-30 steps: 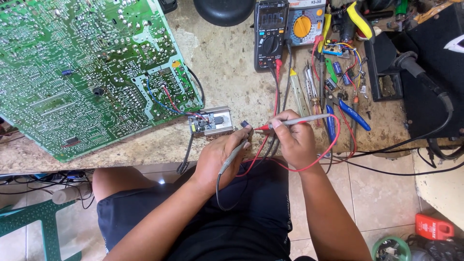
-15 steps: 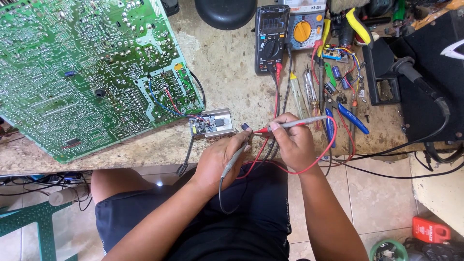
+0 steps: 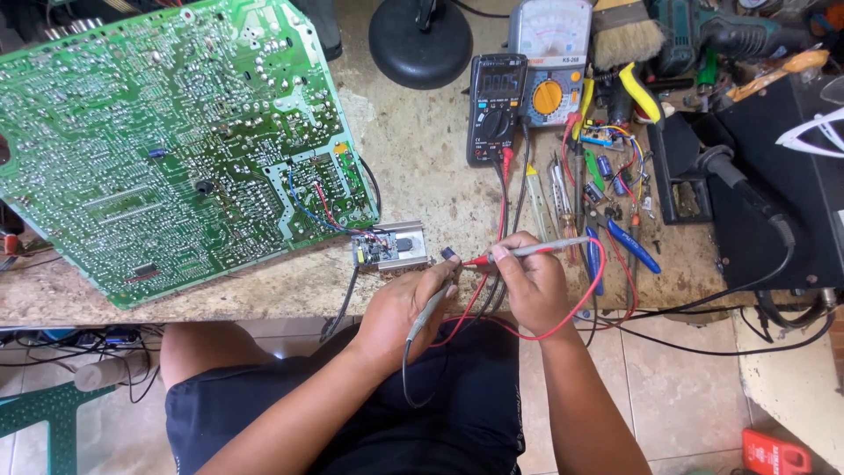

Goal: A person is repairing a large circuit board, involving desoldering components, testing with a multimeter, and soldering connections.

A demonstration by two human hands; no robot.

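I see a large green circuit board (image 3: 176, 141) lying solder-side up on the stone workbench (image 3: 422, 167), with a small module on a heatsink (image 3: 391, 247) wired to its corner. A black digital multimeter (image 3: 497, 105) stands beyond. My right hand (image 3: 532, 286) is clamped on the red test probe (image 3: 527, 252); my left hand (image 3: 404, 308) grips the grey probe (image 3: 428, 302), both tips meeting at a tiny dark component (image 3: 449, 254) beside the module

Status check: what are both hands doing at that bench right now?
Left hand grips black probe. Right hand grips red probe. Tips meet on small dark component. Nothing blocking.
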